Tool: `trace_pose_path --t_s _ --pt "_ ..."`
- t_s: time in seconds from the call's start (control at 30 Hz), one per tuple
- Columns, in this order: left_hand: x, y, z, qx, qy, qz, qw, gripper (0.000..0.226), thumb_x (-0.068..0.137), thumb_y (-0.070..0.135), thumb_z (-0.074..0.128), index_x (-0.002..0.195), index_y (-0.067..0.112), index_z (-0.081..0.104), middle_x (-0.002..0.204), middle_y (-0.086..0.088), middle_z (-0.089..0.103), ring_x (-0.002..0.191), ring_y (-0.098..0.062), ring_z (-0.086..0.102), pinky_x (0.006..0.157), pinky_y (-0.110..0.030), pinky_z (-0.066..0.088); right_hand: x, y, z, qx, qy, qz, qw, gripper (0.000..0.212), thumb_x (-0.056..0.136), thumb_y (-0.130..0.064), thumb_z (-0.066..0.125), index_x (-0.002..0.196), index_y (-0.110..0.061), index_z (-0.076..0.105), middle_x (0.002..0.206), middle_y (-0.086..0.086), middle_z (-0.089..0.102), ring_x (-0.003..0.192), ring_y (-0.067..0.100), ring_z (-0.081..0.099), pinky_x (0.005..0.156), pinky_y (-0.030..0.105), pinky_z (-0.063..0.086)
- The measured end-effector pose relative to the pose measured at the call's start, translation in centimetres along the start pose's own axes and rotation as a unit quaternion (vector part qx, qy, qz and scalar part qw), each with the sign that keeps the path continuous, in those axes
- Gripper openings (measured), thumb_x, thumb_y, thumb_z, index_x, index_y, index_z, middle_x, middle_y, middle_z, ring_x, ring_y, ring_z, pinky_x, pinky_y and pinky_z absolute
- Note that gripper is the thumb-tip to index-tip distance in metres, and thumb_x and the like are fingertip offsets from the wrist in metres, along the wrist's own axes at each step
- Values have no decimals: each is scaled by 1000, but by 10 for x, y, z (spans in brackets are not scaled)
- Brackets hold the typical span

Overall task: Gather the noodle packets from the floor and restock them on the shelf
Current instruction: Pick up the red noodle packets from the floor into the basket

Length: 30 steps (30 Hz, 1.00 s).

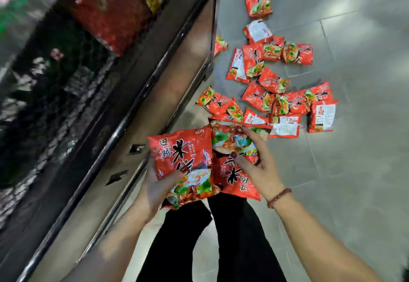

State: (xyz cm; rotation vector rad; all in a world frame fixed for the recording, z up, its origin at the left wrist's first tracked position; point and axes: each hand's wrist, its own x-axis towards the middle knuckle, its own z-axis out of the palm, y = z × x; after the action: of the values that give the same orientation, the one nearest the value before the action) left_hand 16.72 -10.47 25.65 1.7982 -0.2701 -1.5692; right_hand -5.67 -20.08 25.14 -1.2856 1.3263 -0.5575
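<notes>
My left hand (158,190) grips a red noodle packet (184,160) from below, thumb on its front. My right hand (257,166) pinches a second red packet (232,142) that overlaps the first, with another red packet (234,182) under its fingers. Several more red noodle packets (276,96) lie scattered on the grey tiled floor beyond my hands, some face down showing white labels. The shelf (124,109) runs along the left, its lower ledge a brown board with a dark rail. Red packets (110,14) are stocked on it, blurred.
Grey floor tiles (358,171) stretch to the right of the pile. My legs in black trousers (199,237) stand below the hands. Dark and green goods (44,82) fill the blurred shelf section at far left. One packet (220,45) lies half under the shelf edge.
</notes>
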Motion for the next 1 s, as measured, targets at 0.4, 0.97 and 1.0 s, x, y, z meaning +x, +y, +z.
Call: trace_pose_path --t_s 0.4,0.97,1.0 --pt "-170 101 -20 -59 52 262 962 132 63 8 90 146 58 1 131 41 48 117 1 58 89 -24 54 -58 -157 -11 -29 -82 -127 988 56 79 -23 69 126 -49 50 135 -24 48 123 -14 41 98 7 32" --pt "-347 -27 37 -286 460 248 803 117 51 26 98 135 68 27 124 19 59 102 -11 69 72 -26 58 -108 -224 51 -93 -546 -202 808 55 84 -8 73 125 -39 52 127 -32 51 120 -13 47 98 8 36" --pt "-360 -42 38 -298 481 245 787 116 50 28 97 134 68 28 124 22 59 103 -11 68 73 -26 59 -123 -222 61 -102 -563 -208 793 55 82 -11 74 125 -38 52 125 -35 53 122 -12 46 100 9 35"
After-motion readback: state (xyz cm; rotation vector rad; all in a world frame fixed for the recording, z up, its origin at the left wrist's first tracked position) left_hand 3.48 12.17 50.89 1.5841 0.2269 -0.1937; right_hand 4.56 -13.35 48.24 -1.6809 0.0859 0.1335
